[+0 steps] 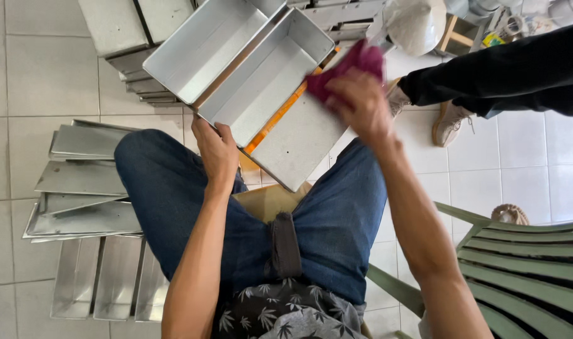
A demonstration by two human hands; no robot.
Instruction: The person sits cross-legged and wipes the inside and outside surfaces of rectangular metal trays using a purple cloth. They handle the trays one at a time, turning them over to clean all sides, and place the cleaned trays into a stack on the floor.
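seated person seen from above, knees in blue jeans (173, 188) apart, patterned dark shirt (280, 311) at the lower edge. a green slatted chair (525, 263) stands to the person's right.

left hand (216, 150): closed on the near corner of a set of joined rectangular metal pans (267, 81), fingers curled over the rim, steadying the set, which is tilted across the lap. right hand (362, 103): closed around a crumpled magenta cloth (349, 66), pressed at the far rim of the pan nearest the knees; whether the cloth touches the metal cannot be told for certain. an orange strip (277, 116) shows between two of the pans.

on the tiled floor (35, 75) to the person's left: a stack of flat metal lids (79, 188), and nearer, a row of upturned pans (104, 276). beyond the held set, further pans (120, 31) lie stacked.

far right: another person's dark sleeve (506, 69) and a beige shoe (449, 122); a pale bag (415, 25) behind.

judged progress: wiping appears mid-course. the held set is in hand and not yet put down; which of the floor stacks are finished and which remain cannot be told, as no visible difference in surface separates them.
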